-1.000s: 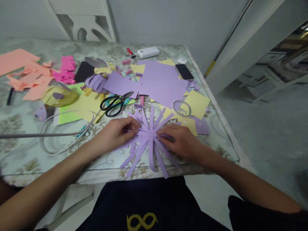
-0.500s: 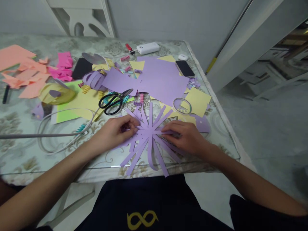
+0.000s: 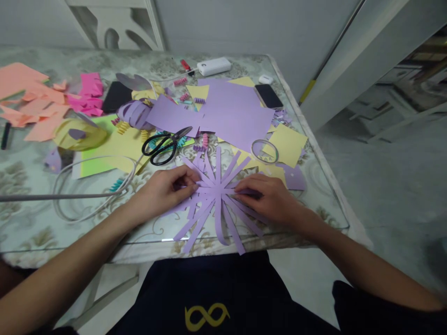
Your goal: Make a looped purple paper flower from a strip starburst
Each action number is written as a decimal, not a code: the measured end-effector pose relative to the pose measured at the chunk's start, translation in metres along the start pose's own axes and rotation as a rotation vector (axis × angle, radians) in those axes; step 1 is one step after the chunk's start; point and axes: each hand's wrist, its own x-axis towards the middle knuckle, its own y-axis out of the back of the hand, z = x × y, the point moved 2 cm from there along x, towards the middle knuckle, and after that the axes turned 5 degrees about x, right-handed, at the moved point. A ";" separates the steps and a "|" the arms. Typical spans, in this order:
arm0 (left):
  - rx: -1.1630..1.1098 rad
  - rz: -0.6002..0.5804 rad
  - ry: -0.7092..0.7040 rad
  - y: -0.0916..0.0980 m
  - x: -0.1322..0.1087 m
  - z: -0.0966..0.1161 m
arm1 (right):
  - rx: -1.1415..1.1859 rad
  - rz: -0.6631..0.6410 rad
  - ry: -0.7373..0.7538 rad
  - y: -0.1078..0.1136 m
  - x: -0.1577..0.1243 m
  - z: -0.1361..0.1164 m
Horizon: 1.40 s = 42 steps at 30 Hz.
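A star of crossed purple paper strips [image 3: 218, 190] spreads out near the table's front edge, its arms fanning from one centre. My left hand [image 3: 178, 188] pinches a strip at the star's left side. On the right side, my right hand [image 3: 263, 193] grips the opposite strip between thumb and fingers. Purple paper scraps lie under the star and partly behind my left hand. Just beyond that hand rest black-handled scissors [image 3: 165, 145], blades pointing away to the right. A roll of clear tape [image 3: 265, 151] lies on yellow paper past my right hand.
Large purple sheets [image 3: 237, 109] cover the table's back middle. Yellow paper squares [image 3: 288, 144], a phone [image 3: 268, 96] and a white power bank [image 3: 214, 66] lie farther right and back. At left are a looped white cable [image 3: 57, 197], a yellow paper ball [image 3: 80, 135] and orange paper [image 3: 45, 111].
Almost nothing differs. Both hands keep their hold on the strips, and the whole view has shifted very slightly.
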 end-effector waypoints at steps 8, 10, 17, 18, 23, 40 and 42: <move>0.036 -0.003 0.004 0.000 0.000 0.000 | 0.006 0.015 0.018 -0.001 0.000 -0.001; 0.037 -0.004 0.001 -0.001 0.000 0.000 | 0.007 0.017 0.022 -0.002 -0.001 -0.001; 0.057 0.005 0.003 -0.002 0.001 0.000 | 0.014 0.033 0.050 -0.003 -0.001 0.000; 0.055 0.008 0.000 -0.002 0.001 0.000 | 0.014 0.036 0.052 -0.003 -0.001 0.000; 0.052 0.015 -0.001 -0.002 0.001 0.000 | 0.015 0.035 0.044 -0.002 -0.002 0.001; 0.042 0.023 -0.012 -0.002 0.002 -0.003 | -0.014 0.051 0.086 -0.005 -0.004 0.001; 0.042 0.023 -0.012 -0.002 0.002 -0.002 | -0.018 0.051 0.093 -0.005 -0.005 0.002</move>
